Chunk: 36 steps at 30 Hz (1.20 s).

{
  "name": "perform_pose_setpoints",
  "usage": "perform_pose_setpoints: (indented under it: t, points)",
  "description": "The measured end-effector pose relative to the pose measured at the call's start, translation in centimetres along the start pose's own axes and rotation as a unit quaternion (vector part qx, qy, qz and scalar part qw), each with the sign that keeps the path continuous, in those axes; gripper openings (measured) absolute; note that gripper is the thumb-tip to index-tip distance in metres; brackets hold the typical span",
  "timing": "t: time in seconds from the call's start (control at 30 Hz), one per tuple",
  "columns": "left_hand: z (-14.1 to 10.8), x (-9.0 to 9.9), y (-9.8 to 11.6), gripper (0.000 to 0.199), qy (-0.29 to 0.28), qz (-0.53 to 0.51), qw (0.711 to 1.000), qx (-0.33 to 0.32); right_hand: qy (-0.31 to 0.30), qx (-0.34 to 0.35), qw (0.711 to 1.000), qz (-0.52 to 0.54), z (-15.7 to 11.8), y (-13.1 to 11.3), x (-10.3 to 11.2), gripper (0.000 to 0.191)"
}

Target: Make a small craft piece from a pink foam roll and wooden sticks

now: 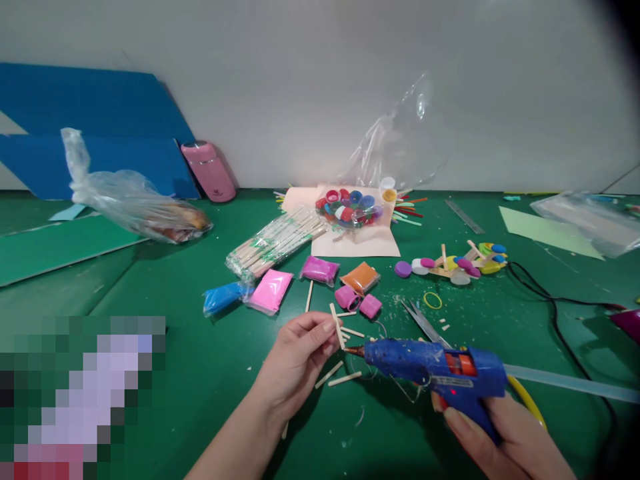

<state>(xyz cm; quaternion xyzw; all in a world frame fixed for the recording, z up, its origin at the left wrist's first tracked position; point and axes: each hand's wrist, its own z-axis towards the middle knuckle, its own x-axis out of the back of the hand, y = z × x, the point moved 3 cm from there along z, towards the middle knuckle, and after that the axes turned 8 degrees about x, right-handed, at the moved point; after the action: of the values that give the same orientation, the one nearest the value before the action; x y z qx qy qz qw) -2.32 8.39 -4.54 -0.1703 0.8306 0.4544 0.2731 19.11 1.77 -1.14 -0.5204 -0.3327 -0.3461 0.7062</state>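
Note:
Between the thumb and fingers of my left hand is a short wooden stick, held at a slant. My right hand is wrapped round the handle of a blue glue gun, which points left. Its brown nozzle is at the lower end of the stick; whether they touch I cannot tell. A clear glue stick runs out of the gun's rear. Several loose wooden sticks lie on the green table around my left fingers.
Scissors lie just behind the glue gun, near pink caps. Colored clay packets, bagged sticks and bottle caps are farther back. A stick-and-cap piece and a black cable are right. A pink bottle leans at the wall.

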Motion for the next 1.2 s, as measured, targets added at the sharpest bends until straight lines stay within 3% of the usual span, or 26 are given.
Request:
perform_pose_setpoints:
  t: [0.3,0.47,0.57,0.67,0.8,0.97,1.1,1.2]
  points:
    - [0.0,0.0,0.1,0.007,-0.006,0.001,1.0,-0.003,-0.015,-0.001,0.999,0.037,0.0,-0.2,0.0,0.027]
    - [0.0,0.1,0.1,0.008,-0.009,0.01,1.0,-0.009,-0.018,-0.002,0.997,0.076,0.0,1.4,-0.2,0.024]
    - [0.1,0.2,0.3,0.007,-0.001,0.014,1.0,-0.02,0.007,-0.067,0.994,0.087,0.1,3.7,0.3,0.028]
    - [0.1,0.3,0.5,0.007,0.0,0.013,0.999,-0.039,0.039,-0.144,0.988,0.033,0.5,6.5,1.5,0.041]
    - [0.1,0.4,0.6,0.007,-0.005,0.013,0.998,-0.054,-0.006,-0.171,0.985,-0.037,1.5,9.3,2.5,0.036]
    - [0.3,0.6,0.6,0.005,0.009,0.024,0.998,-0.054,-0.046,-0.268,0.959,-0.085,1.2,11.6,2.7,0.047]
    - [0.4,0.6,0.7,0.006,0.016,0.031,0.998,-0.058,-0.032,-0.24,0.965,-0.099,1.1,11.7,2.8,0.036]
    - [0.4,0.5,0.8,0.005,0.016,0.032,0.997,-0.064,0.042,-0.144,0.978,-0.148,1.4,9.8,2.6,0.03]
